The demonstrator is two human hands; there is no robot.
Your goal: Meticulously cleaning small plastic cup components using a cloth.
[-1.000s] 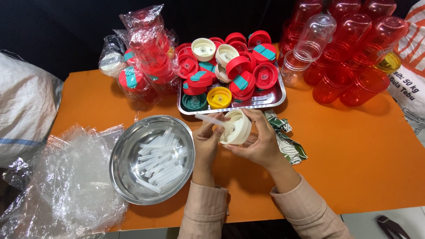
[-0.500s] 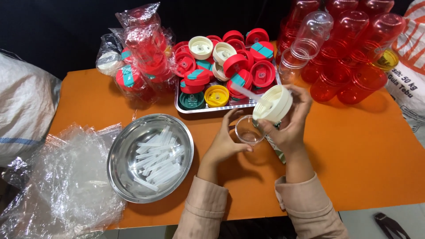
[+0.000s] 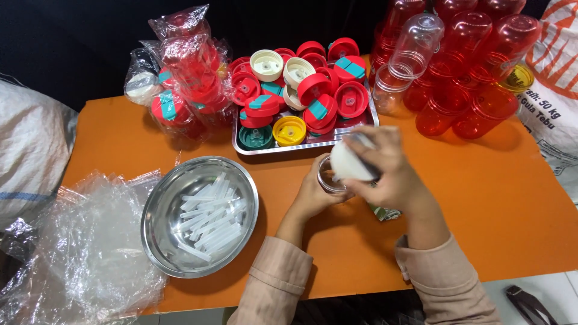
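Note:
My right hand grips a white bottle lid and holds it tilted over the mouth of a small clear plastic bottle. My left hand wraps around that bottle from the near side and steadies it on the orange table. The bottle's body is mostly hidden by both hands. Just behind the hands sits a steel tray piled with red, white, yellow and green lids.
A round steel bowl of several clear plastic straws stands at the left. Crumpled clear plastic lies at the far left. Bags of red lids and stacked red and clear bottles line the back. A green packet lies by my right wrist.
The right hand lifted the white lid up and right, then brought it down over the clear bottle. The left hand took hold of the bottle and stays on it.

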